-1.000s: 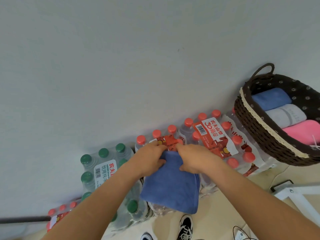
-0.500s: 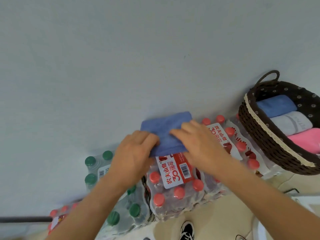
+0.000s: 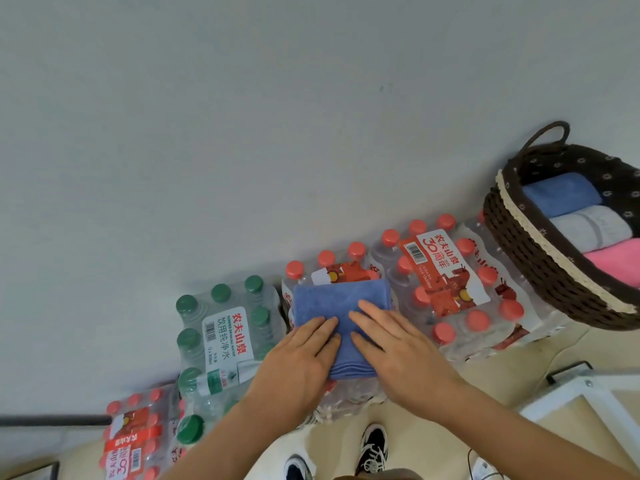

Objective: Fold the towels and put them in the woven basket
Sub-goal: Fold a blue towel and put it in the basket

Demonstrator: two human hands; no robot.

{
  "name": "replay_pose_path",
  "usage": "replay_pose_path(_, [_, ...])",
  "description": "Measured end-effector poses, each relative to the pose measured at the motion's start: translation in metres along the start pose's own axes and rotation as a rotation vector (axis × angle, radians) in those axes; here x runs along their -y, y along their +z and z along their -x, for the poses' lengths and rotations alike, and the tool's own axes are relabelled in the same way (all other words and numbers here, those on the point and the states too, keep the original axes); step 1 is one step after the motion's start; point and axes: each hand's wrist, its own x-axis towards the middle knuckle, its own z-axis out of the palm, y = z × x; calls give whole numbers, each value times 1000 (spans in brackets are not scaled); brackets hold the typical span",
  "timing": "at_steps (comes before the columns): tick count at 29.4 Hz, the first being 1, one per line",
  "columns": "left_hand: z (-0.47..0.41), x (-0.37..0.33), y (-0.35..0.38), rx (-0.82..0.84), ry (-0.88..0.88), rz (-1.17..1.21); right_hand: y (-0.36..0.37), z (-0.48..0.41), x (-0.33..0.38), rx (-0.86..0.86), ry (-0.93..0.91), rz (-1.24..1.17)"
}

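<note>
1. Blue towel (image 3: 332, 301), folded into a thick rectangle with its layered edges facing us, lies on top of a shrink-wrapped pack of red-capped bottles (image 3: 325, 259) that stands against the pale wall (image 3: 277, 133).
2. Our left hand (image 3: 298, 365) lies flat on the near left part of the blue towel. Its fingers (image 3: 323, 329) are straight and close together, pressing down without curling round anything.
3. Our right hand (image 3: 394, 355) lies flat on the near right part. Its fingers (image 3: 369, 313) are straight and slightly spread, and they too only press.
4. We keep the 2 hands just beside each other, with a narrow strip of blue cloth showing between them.
5. The woven basket (image 3: 526, 251), dark brown with a cream trim and a loop handle, stands well to the right of the blue towel, at the far end of another red-capped pack (image 3: 446, 271).
6. Inside the basket we see 3 towels side by side: a rolled blue one (image 3: 557, 194) farthest from us, a grey one (image 3: 588, 228) in the middle and a pink one (image 3: 616, 261) nearest.
7. Just left of the towel's pack stands a green-capped pack (image 3: 221, 327), and 1 more red pack (image 3: 131, 434) sits at the lower left.
8. Below our arms are 2 black-and-white shoes (image 3: 374, 445) on the beige floor (image 3: 502, 365), with a white frame (image 3: 588, 386) at the lower right.
</note>
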Motion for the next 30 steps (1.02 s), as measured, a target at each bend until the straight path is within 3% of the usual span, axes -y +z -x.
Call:
replay_pose_path(3, [6,2,-10,20,-23,195,-4,5,-7,138,-49,-90])
replay_pose_path(7, [1,22,-32,81,-284,730,-25,-4,-29,407,257,-723])
replay_pose_path(11, [-7,27,-36,-61,-628,1034,-33,-16,-41,299,560,-1008])
replay_pose_path(15, [-20,22,-22,-172,-805,928,-24,-23,-32,140,757,-1181])
replay_pose_path(20, [-33,21,-17,-182,-870,785,-8,-29,-25,-46,936,-1061])
replay_pose_path(25, [-42,24,-12,-165,-955,737,-7,-40,-19,-96,950,-917])
replay_pose_path(30, [-51,18,-15,-253,-1031,679,-6,-47,-19,-71,881,-794])
